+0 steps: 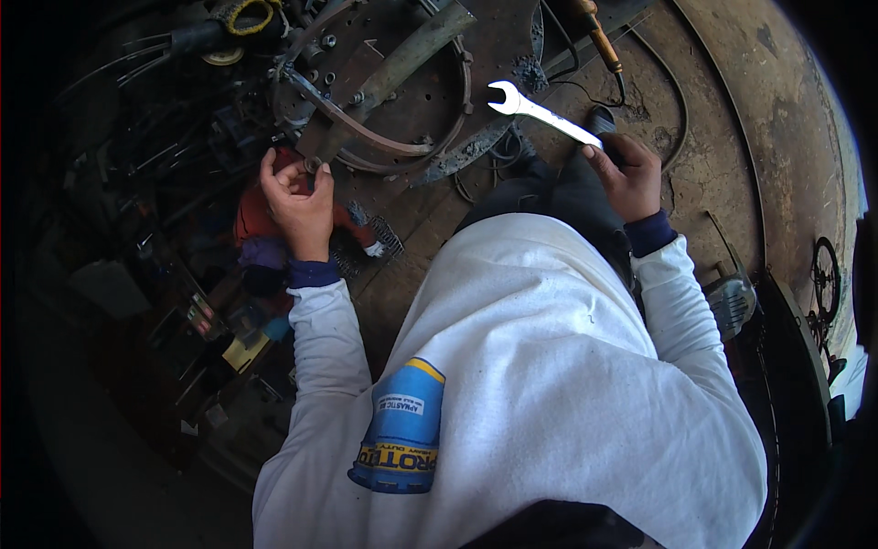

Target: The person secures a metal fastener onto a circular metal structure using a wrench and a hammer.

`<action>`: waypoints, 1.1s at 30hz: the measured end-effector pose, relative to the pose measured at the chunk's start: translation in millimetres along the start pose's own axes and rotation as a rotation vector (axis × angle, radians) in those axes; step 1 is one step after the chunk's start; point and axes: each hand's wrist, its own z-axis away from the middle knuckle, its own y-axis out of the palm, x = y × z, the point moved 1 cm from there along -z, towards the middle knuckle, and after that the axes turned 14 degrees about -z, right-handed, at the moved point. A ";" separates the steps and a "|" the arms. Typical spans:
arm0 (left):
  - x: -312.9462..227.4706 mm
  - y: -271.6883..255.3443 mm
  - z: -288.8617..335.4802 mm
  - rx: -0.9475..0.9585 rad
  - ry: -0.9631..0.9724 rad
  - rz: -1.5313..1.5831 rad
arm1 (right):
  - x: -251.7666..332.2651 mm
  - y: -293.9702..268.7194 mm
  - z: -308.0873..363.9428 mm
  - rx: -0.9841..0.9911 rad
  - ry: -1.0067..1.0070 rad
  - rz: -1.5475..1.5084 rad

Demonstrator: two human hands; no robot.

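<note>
My right hand [631,176] is closed round the shank of a shiny open-end wrench [553,119], whose jaw points up and left. To the left, my left hand [302,209] pinches a small metal nut [314,165] between thumb and fingers. Just beyond that hand lies a rusty steel ring [373,137] with bolts along it. A thick metal pipe [412,64] crosses the ring at a slant. A few loose nuts [328,41] sit inside the ring on a dark metal plate.
An orange-handled tool [599,41] with a cable lies at the far right of the work. Red cloth [256,218] and a wire brush-like piece [380,240] are below my left hand. Cluttered tools fill the left. A grey guarded machine [732,300] stands right, near a bicycle wheel [826,274].
</note>
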 end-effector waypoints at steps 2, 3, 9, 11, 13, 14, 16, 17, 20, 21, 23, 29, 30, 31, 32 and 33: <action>-3.6 1.9 11.2 -0.018 0.050 -0.006 | 0.0 0.9 0.1 -0.008 0.008 -0.003; -11.5 4.6 18.9 -0.049 0.090 -0.013 | 0.3 1.4 -0.1 -0.006 0.012 -0.008; -62.5 31.6 14.6 0.109 0.176 -0.142 | 1.8 4.3 -2.8 0.012 0.024 -0.027; -68.2 34.9 8.9 0.160 0.180 -0.121 | 4.5 2.9 -3.0 0.019 0.021 0.027; -64.8 37.9 11.4 0.034 0.036 0.123 | 1.5 1.6 -1.9 0.017 0.019 -0.006; -64.7 39.8 12.5 -0.029 -0.036 0.245 | 0.4 1.4 -1.8 0.016 0.018 -0.023; -82.1 42.0 4.0 -0.069 -0.068 0.336 | -0.3 3.8 1.0 -0.009 0.020 -0.029; -87.5 44.3 -0.2 -0.092 -0.086 0.381 | -0.6 3.8 2.0 -0.018 0.019 -0.031; -81.8 56.7 -6.0 -0.096 -0.053 0.339 | -1.6 2.7 0.7 0.002 -0.006 -0.021; -81.0 59.4 -8.2 -0.083 -0.083 0.344 | -1.6 2.8 0.7 0.000 0.000 -0.025; -80.7 62.5 -11.1 -0.059 -0.144 0.353 | -1.5 2.9 0.0 -0.002 0.012 -0.034; -90.9 65.6 -13.5 -0.047 -0.394 0.656 | -4.5 1.1 -1.6 0.023 0.010 -0.019; -91.4 67.7 -13.4 -0.076 -0.400 0.716 | -5.7 0.9 -1.7 0.025 0.013 -0.028; -92.0 70.6 -12.6 -0.105 -0.405 0.776 | -7.4 0.9 -1.6 0.026 0.017 -0.037; -92.0 72.5 -11.3 -0.135 -0.409 0.837 | -8.4 0.5 -1.5 0.027 0.021 -0.046; -90.9 73.0 -10.2 -0.137 -0.410 0.884 | -7.8 -0.5 -2.2 0.033 0.017 -0.035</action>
